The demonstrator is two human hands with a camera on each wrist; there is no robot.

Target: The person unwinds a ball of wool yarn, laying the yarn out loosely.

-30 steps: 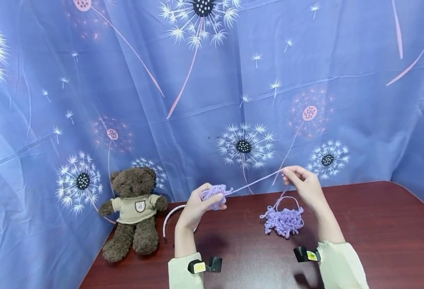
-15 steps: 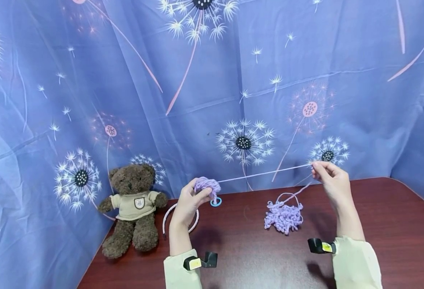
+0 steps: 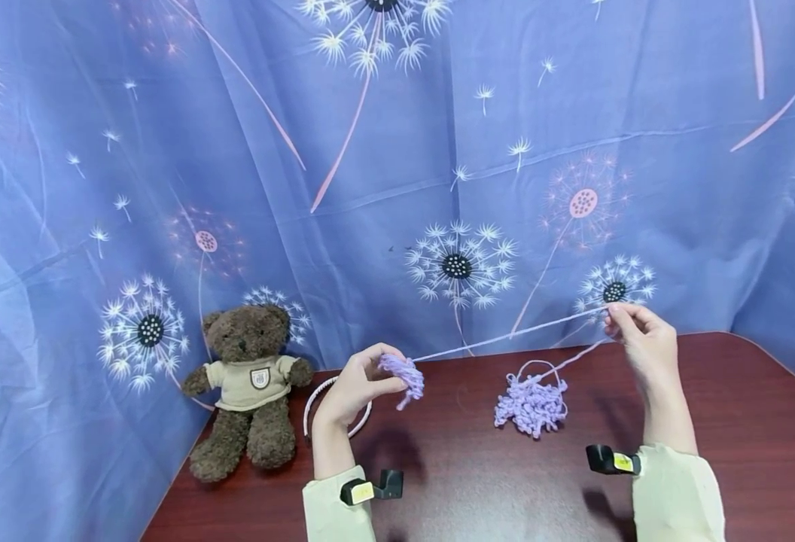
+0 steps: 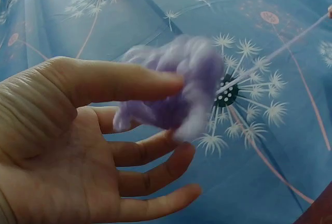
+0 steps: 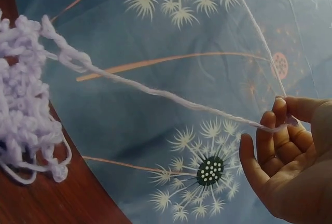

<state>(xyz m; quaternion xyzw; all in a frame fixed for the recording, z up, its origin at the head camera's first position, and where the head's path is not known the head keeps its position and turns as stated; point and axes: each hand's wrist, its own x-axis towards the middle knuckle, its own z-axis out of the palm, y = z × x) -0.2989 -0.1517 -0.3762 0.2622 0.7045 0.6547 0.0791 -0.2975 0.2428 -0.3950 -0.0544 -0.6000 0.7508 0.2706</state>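
Note:
My left hand (image 3: 357,390) pinches a small lilac crocheted piece (image 4: 176,63) between thumb and index finger, its other fingers spread below. From that piece a strand of lilac yarn (image 3: 506,336) runs taut, up and rightward. My right hand (image 3: 648,342) pinches this strand between thumb and fingertips, raised near the curtain. Beyond the pinch the yarn slopes back down to a loose, curly lilac yarn pile (image 3: 531,405) on the table, as the right wrist view also shows. The crocheted piece is blurred in the left wrist view.
A brown teddy bear (image 3: 248,391) in a beige shirt sits at the table's left. Beside it a white cord loop (image 3: 311,406) lies partly behind my left hand. The dark red table (image 3: 465,482) ends at a blue dandelion curtain (image 3: 384,150).
My right hand has moved right, lengthening the taut strand between the hands. The crocheted piece has turned in my left hand; a blue ring seen below it half a second ago is now hidden.

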